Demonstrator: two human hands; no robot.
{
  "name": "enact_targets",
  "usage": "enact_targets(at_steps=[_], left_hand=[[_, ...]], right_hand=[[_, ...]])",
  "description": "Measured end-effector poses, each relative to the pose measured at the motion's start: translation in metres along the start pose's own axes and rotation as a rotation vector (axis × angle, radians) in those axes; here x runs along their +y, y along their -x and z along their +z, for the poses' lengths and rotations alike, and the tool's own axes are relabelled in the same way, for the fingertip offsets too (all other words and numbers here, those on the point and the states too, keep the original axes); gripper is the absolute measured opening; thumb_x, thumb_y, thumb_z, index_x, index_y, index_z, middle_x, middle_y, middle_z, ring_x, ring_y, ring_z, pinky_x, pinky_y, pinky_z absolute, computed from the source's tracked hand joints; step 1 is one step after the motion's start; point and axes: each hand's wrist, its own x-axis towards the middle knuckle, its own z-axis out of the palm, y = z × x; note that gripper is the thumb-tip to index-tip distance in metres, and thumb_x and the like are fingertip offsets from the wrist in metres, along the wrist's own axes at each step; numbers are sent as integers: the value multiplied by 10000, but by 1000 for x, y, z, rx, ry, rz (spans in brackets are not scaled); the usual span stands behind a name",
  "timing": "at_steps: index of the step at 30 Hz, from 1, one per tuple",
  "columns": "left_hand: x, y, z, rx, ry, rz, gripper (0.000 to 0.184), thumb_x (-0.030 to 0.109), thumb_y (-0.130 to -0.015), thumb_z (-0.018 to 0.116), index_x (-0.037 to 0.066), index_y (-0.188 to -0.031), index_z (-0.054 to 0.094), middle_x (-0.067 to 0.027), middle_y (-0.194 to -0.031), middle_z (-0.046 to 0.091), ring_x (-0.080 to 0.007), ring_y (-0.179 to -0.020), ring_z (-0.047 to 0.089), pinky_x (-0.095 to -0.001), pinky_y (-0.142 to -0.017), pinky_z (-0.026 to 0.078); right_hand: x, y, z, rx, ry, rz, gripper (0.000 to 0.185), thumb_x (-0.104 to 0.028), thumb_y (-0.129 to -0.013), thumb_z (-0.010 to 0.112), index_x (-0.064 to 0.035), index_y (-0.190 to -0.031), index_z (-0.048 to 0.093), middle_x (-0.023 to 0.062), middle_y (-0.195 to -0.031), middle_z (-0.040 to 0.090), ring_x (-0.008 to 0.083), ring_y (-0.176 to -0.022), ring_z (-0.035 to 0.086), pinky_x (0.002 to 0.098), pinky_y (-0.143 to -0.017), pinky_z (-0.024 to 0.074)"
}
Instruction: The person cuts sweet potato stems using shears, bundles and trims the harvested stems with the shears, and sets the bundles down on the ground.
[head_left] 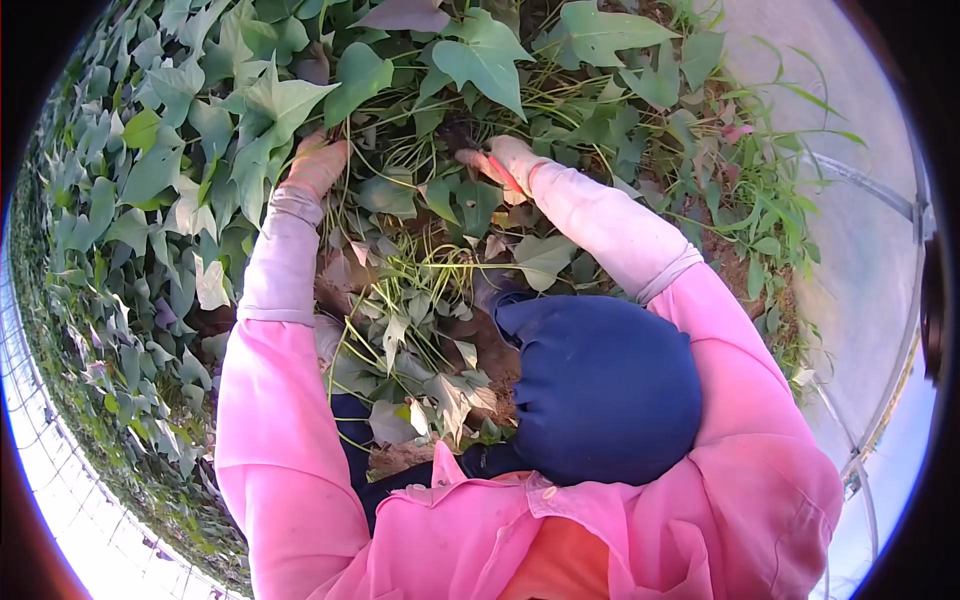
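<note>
My left hand [318,162] reaches into a dense bed of sweet potato vines [400,145]. Its fingers are closed around some vine stems, and leaves partly cover them. To its right, my right hand [510,160] is shut on a red-handled tool [504,174]. The tool's working end runs in among the stems and leaves, so its kind cannot be made out. Broad green leaves [482,55] hang just beyond both hands. Thin stems cross the gap between them.
Cut or loose vines and wilted leaves [450,400] lie over brown soil close to my body. My bent knee in dark blue cloth [610,390] rises below my right forearm. Grass [770,210] grows along a pale sheet wall [860,250] with metal bars on the right.
</note>
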Motion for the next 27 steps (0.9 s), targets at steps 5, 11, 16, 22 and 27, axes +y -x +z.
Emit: enact_targets(at_steps=[5,11,16,22,27], left_hand=[[3,8,-3,-3,-159,-56,428,292,-800,617,48,-1151,609,-107,-1055,655,-213,-941,589,-317,-873,436],[11,27,-4,-115,181,-13,410,147,-798,658,23,-1183,589,-45,-1079,640,-135,-919,572,-272,-863,447],[38,66,-11,-226,479,105,428,136,-796,662,2,-1192,569,-37,-1055,631,-125,-920,575,-262,-858,457],[21,79,-18,-187,500,69,388,146,-808,645,28,-1175,597,-41,-1083,628,-143,-979,579,-281,-916,436],[24,116,-21,-194,574,183,298,134,-808,622,42,-1091,600,-69,-1105,619,-176,-1033,554,-320,-962,410]], right_hand=[[12,44,-14,164,-57,-130,399,-364,-784,693,-44,-1004,601,192,-928,655,381,-820,624,418,-737,484],[6,49,-56,674,274,-413,402,-318,-795,669,-122,-1120,537,160,-927,650,373,-849,620,440,-744,492],[-28,27,-74,471,704,-427,425,-242,-792,661,-161,-1189,530,130,-1070,638,330,-999,586,388,-852,472],[-9,-8,-52,351,1017,-379,382,-210,-861,524,-176,-1241,502,109,-1057,654,278,-1035,604,451,-905,401],[-15,19,-78,49,708,-233,409,-124,-815,564,-127,-1221,510,127,-929,653,286,-837,637,388,-722,455]])
